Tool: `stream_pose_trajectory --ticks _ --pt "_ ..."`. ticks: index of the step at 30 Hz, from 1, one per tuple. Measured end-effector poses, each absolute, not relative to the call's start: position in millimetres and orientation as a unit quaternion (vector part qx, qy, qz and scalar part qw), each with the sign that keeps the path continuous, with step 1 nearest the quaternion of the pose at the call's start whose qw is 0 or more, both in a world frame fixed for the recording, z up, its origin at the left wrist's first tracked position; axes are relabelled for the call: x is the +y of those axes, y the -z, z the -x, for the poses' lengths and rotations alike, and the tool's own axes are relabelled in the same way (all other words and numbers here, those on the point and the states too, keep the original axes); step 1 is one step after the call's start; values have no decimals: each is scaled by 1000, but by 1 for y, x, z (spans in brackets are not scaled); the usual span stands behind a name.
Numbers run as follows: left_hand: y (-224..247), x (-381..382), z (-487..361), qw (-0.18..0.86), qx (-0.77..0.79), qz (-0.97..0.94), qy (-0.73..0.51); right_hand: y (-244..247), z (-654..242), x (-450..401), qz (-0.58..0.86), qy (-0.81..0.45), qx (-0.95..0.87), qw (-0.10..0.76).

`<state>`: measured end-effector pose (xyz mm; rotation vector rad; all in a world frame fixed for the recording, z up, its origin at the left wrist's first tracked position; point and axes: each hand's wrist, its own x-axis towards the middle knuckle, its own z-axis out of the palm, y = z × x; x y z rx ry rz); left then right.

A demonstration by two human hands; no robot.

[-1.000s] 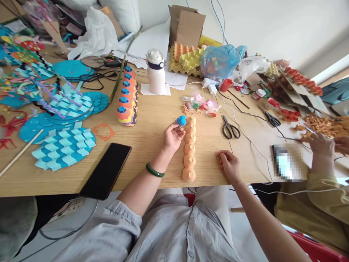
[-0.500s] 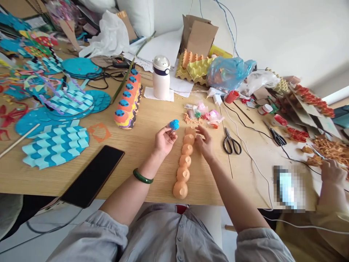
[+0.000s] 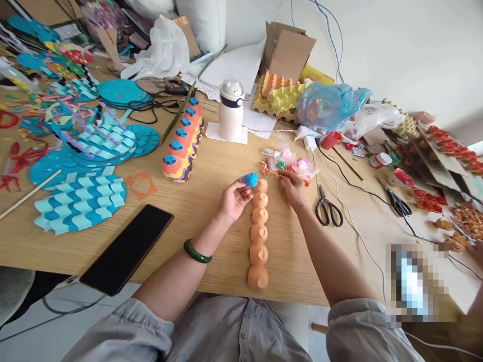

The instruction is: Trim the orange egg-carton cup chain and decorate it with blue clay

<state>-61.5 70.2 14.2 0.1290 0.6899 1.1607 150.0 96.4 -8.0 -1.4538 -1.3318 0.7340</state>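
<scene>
Two bare hands work near the middle of the frame, over a wooden table (image 3: 292,261). The left hand (image 3: 231,202) pinches a small blue lump (image 3: 250,180) between thumb and fingers, holding it just beside the top end of an orange strip of cups (image 3: 259,234). That strip, six rounded cups in a row, lies below the centre of the frame, its near end close to the table's front edge. A dark green bangle (image 3: 197,252) circles the left wrist. Right of the strip's top end, the right hand (image 3: 293,188) has bent fingers whose tips are at the near side of some pink packets (image 3: 303,167); whether they grip anything I cannot tell. Black-handled scissors (image 3: 329,207) lie to the right of this hand. In the left half of the frame are a dark phone (image 3: 127,249), an orange paper cutout (image 3: 141,185) and a blue scalloped disc (image 3: 81,201), with a painted strip with blue spots (image 3: 179,147) farther up. A white bottle (image 3: 230,116) stands upright at upper centre, and a blue plastic bag (image 3: 330,104) sits at upper right, against egg trays (image 3: 286,96).
</scene>
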Motion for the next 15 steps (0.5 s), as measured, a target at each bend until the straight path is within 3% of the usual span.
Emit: stream_pose_trajectory --ticks 15 --pt "-10 74 60 780 320 -66 -533 25 -124 126 537 -415 -544 494"
